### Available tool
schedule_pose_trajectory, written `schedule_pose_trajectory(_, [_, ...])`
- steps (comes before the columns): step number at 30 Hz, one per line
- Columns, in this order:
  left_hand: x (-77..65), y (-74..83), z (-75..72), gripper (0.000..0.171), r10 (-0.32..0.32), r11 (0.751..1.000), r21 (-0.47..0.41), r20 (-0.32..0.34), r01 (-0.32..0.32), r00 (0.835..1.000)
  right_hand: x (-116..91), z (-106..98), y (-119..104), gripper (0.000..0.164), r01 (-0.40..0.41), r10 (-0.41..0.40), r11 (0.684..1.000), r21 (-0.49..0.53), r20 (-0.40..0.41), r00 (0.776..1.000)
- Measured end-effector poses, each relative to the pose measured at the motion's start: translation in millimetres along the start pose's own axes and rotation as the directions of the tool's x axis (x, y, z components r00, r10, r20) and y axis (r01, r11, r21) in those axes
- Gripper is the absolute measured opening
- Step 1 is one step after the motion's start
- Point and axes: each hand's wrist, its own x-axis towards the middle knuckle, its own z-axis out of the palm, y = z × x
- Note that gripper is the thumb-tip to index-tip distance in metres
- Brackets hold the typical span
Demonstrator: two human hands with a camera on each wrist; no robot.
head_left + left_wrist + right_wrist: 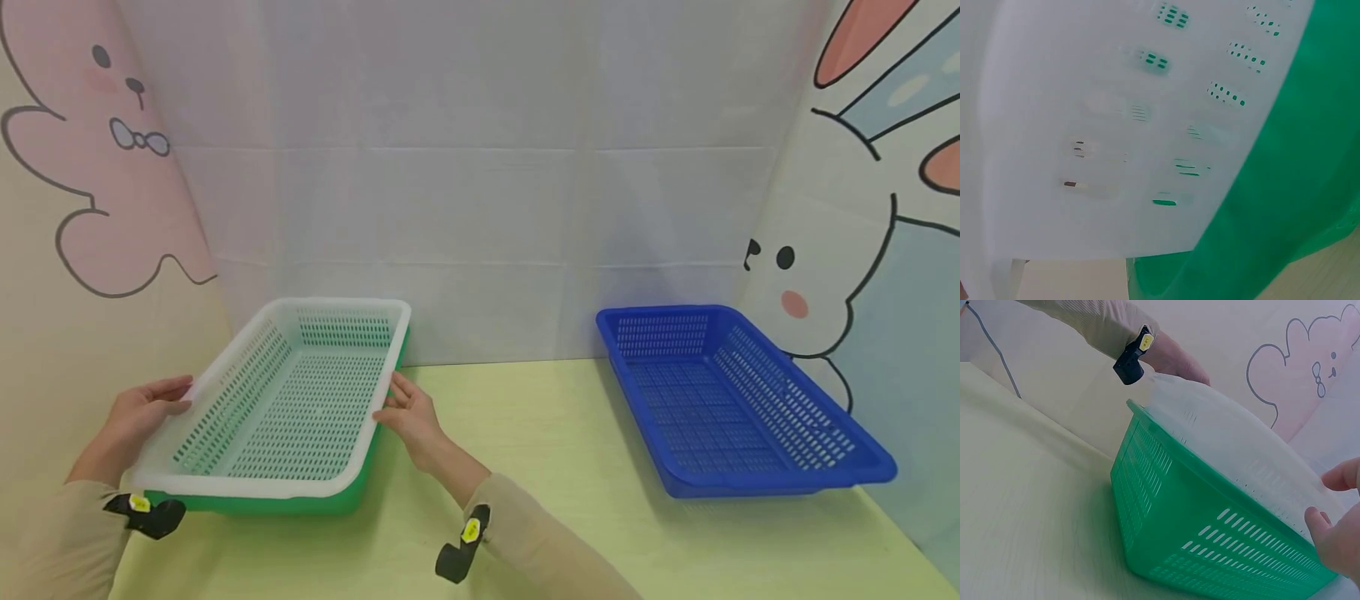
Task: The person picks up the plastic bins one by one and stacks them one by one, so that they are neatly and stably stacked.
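A white plastic basket (247,485) sits partly inside a green basket (1160,519), its rim standing above the green one in the right wrist view. My left hand (142,417) holds the white basket's left rim, thumb and fingers reaching over the edge. On the opposite side my right hand (416,423) pinches the right rim between thumb and fingers. Slotted walls and floor show in the white basket, with green behind the slots. From the left wrist, the white wall (1097,225) and green wall (1254,206) fill the view; the left hand is hidden there.
A blue slotted basket (675,487) stands at the right of the pale yellow-green table (517,442). A white curtain-like backdrop (480,208) rises behind the table, and side panels carry cartoon animals. Black wrist cameras are strapped on both sleeves.
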Motion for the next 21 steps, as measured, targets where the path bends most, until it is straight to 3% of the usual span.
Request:
schedule_pose_trajectory(3, [5.1,-7.5,-3.7,0.061,0.095,0.995,0.036,-0.047,-0.093,0.994,-2,0,-3,0.067,-0.001,-0.004,0.994,-0.106,-0.045,0.999])
schedule_pose_trajectory(4, [7.8,-11.7,-6.6,0.058,0.129,0.992,-0.001,-0.069,-0.130,0.989,-3,0,-4,0.066,0.002,-0.011,0.989,-0.147,-0.060,0.998])
schedule_pose_trajectory(7, [16.1,-21.8,-15.8,0.059,0.229,0.973,0.000,-0.096,-0.230,0.969,-5,-3,-9,0.064,0.012,-0.039,0.971,-0.241,-0.108,0.993])
schedule_pose_trajectory(8, [17.8,-24.0,-18.0,0.058,0.238,0.970,-0.023,-0.098,-0.241,0.966,-5,-4,-11,0.063,0.018,-0.048,0.969,-0.248,-0.115,0.992])
schedule_pose_trajectory(10, [20.6,-26.5,-20.7,0.058,0.222,0.972,-0.056,-0.096,-0.228,0.970,-5,-6,-12,0.063,0.022,-0.053,0.971,-0.239,-0.124,0.991])
schedule_pose_trajectory(17, [13.3,-18.4,-14.4,0.061,0.188,0.982,0.027,-0.047,-0.187,0.981,-6,-12,-4,0.061,0.013,-0.038,0.982,-0.188,-0.131,0.991])
schedule_pose_trajectory(21, [24.4,-35.2,-19.4,0.062,0.152,0.985,0.077,0.013,-0.152,0.988,-7,-14,3,0.059,0.008,-0.029,0.987,-0.161,-0.123,0.992])
